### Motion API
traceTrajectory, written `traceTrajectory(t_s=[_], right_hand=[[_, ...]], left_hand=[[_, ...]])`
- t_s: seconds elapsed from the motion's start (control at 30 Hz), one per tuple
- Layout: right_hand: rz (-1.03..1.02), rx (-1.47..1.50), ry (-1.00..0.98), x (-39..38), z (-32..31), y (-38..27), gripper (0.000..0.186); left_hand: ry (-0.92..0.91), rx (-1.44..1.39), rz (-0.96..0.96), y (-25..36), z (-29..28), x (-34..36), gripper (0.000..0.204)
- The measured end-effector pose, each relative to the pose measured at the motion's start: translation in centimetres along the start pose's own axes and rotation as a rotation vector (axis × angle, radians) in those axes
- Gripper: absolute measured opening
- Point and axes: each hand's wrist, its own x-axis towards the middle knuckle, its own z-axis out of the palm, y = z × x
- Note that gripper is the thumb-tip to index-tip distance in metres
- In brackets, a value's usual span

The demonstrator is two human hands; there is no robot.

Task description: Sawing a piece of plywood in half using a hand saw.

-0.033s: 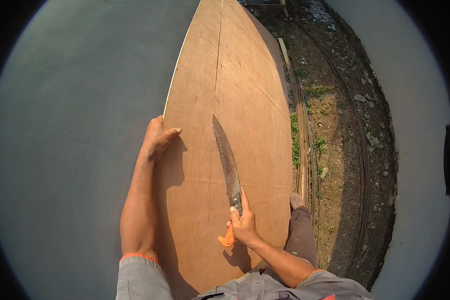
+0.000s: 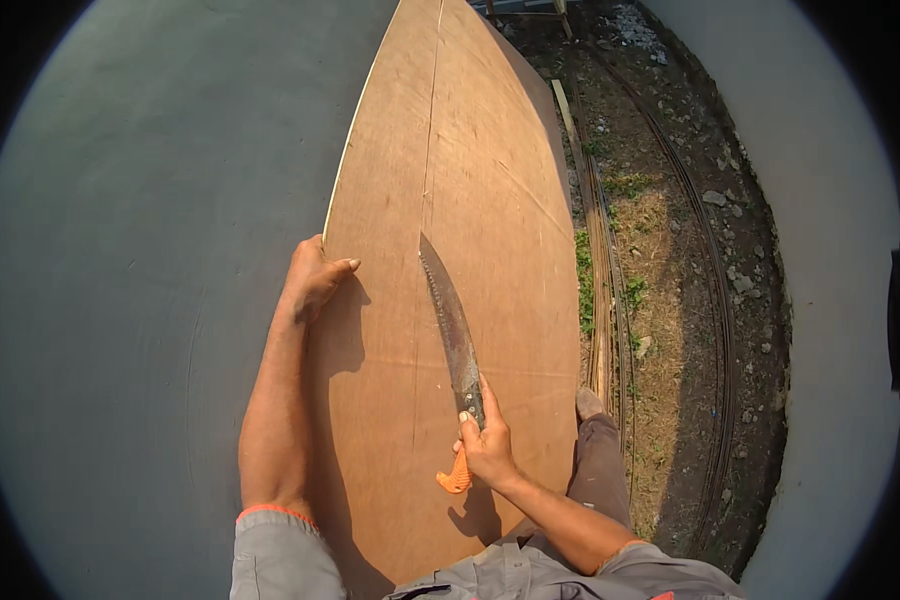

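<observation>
A large plywood sheet (image 2: 380, 400) stretches away in front of me. A dark straight line, seemingly a cut, runs down it from the far end, and a fainter line continues nearer me. My right hand (image 2: 487, 452) is closed round the orange handle (image 2: 456, 474) of a curved handsaw (image 2: 453, 330), with one finger stretched along the blade's base. The toothed side faces left, and the tip lies at the near end of the dark line. My left hand (image 2: 317, 277) grips the sheet's left edge, thumb on top; its other fingers are mostly hidden behind the edge.
A smooth grey wall (image 2: 150, 300) rises close on the left. On the right, long thin strips or rods (image 2: 602, 300) lie along rough ground with stones and weeds. Another pale wall (image 2: 820, 250) borders it. My shoe (image 2: 590, 402) shows beside the sheet's right edge.
The view has shifted slightly, and the sheet appears a little further left. Both hands keep their hold, and the saw tip sits marginally lower in the picture.
</observation>
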Motion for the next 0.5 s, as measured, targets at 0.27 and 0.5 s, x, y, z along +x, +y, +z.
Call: traceTrajectory(t_s=[0.27, 0.5], right_hand=[[0.126, -0.008, -0.065, -0.2, -2.3, -0.5, 0.068], [0.143, -0.206, -0.135, 1.6, -6.4, -3.9, 0.065]], left_hand=[[0.082, 0.109, -0.023, -3.3, -0.1, 1.4, 0.036], [0.052, 0.196, -0.092, -0.6, 0.1, 1.7, 0.038]])
